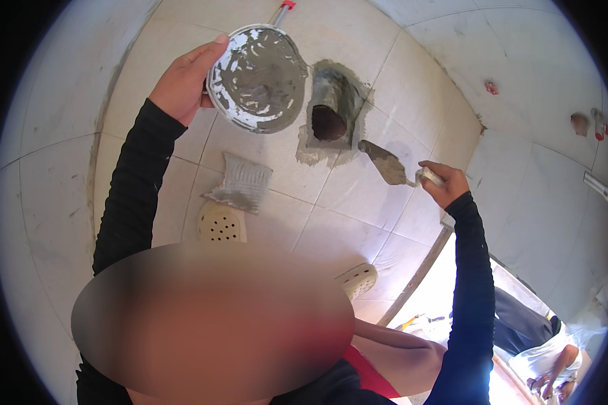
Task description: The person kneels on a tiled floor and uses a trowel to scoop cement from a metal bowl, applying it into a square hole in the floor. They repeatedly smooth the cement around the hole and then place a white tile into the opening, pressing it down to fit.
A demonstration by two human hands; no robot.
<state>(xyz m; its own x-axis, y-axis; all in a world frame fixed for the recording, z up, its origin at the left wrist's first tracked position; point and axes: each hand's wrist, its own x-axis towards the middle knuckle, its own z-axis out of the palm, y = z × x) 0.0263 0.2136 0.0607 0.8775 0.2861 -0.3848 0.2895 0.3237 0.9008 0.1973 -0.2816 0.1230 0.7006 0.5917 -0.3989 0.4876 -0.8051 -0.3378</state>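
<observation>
My left hand (pixel 186 77) grips the rim of a round, shallow white container (pixel 258 77), its face smeared with wet grey mortar. In my right hand (pixel 446 183) is the light handle of a pointed trowel (pixel 386 164), with some mortar on its blade. The trowel's tip is close to the lower right edge of a rough rectangular opening (pixel 331 108) in the tiled floor. Grey mortar lines that opening, and a dark round hole shows inside it. The fingers of my left hand behind the container are partly hidden.
A broken ribbed tile piece (pixel 243 182) lies on the floor tiles by my cream clog (pixel 219 224). A red-tipped metal rod (pixel 283 12) lies beyond the container. Red fittings (pixel 491 88) sit on the right wall. Past the doorway at lower right, another person (pixel 547 351) is visible.
</observation>
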